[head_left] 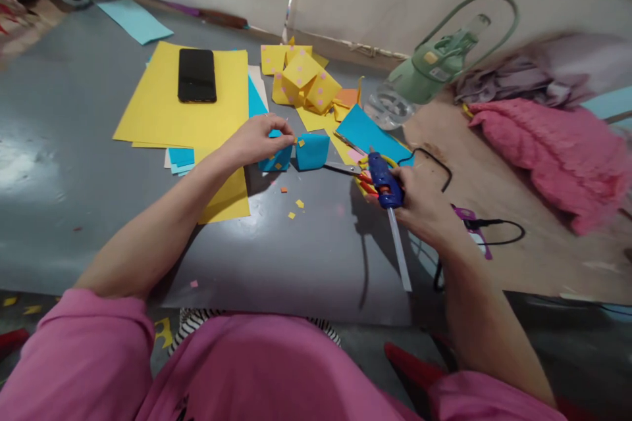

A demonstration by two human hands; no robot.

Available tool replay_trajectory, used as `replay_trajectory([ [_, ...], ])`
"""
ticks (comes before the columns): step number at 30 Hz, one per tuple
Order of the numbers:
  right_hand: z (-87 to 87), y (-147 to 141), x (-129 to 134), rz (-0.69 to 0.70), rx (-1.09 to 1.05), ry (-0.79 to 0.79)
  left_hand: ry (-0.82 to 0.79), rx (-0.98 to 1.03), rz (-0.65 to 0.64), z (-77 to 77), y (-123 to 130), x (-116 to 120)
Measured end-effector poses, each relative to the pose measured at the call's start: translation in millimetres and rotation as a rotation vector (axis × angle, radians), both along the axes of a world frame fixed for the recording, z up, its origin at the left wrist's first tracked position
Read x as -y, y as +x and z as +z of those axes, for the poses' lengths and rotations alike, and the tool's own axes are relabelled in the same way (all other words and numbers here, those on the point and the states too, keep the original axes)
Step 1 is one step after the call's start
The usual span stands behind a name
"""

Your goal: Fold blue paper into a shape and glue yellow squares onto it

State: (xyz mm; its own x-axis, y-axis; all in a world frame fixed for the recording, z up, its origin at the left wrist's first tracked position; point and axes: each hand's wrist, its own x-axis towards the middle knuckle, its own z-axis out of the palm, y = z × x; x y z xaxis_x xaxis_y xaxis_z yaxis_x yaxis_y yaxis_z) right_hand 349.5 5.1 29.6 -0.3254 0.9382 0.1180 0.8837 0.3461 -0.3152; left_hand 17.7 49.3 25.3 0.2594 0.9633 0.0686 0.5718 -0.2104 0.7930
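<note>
My left hand [259, 138] is closed in a pinch over the blue folded papers, with what looks like a small yellow-orange paper piece at its fingertips. Beneath it sits a blue folded paper [276, 159] dotted with yellow bits, partly covered by the fingers. Just to its right stands a second blue folded paper [313, 152] with a yellow square near its top left corner. A blue hot glue gun [385, 179] is gripped in my right hand [419, 200], its clear glue stick [399, 250] sticking out toward me. Scissors [345, 169] lie beside the gun.
A phone [197, 75] rests on yellow sheets [162, 105] at left. Behind are yellow dotted paper shapes [301, 75], a blue sheet [370, 135] and a green bottle [419, 72]. Pink cloth [553, 151] and a black cable [503, 223] lie right. Paper scraps [299, 204] are scattered nearby.
</note>
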Motion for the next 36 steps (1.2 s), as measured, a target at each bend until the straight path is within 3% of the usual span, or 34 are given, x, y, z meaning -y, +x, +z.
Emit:
replay_trajectory([
  [4, 4.0, 38, -8, 0.031, 0.086, -0.099, 0.089, 0.028, 0.008, 1.1, 2, 2],
  [7, 14.1, 49, -10, 0.081, 0.151, -0.100, 0.111, 0.066, -0.015, 6.4, 5, 8],
  [10, 29.7, 27, -5, 0.134, 0.134, 0.008, 0.078, 0.118, -0.024, 13.9, 10, 17],
  [11, 34.7, 12, -2, 0.134, 0.067, 0.084, 0.056, 0.138, -0.029, 16.2, 11, 19],
  [13, 41.8, -25, 3, 0.127, -0.126, 0.084, 0.017, 0.181, -0.040, 19.1, 14, 24],
  [16, 42.5, -77, 4, 0.096, -0.272, 0.072, 0.001, 0.223, -0.048, 19.0, 16, 27],
  [19, 35.6, -107, -1, 0.110, -0.344, 0.073, 0.026, 0.213, -0.068, 16.5, 17, 26],
  [29, 22.6, -117, -17, 0.092, -0.486, -0.041, 0.174, 0.126, -0.071, 12.4, 20, 22],
  [33, 14.9, -110, -29, 0.086, -0.301, -0.031, 0.292, -0.026, 0.044, 2.6, 15, 13],
  [36, 5.7, -107, -38, 0.102, -0.152, -0.033, 0.266, -0.154, 0.129, -7.7, 11, 5],
])
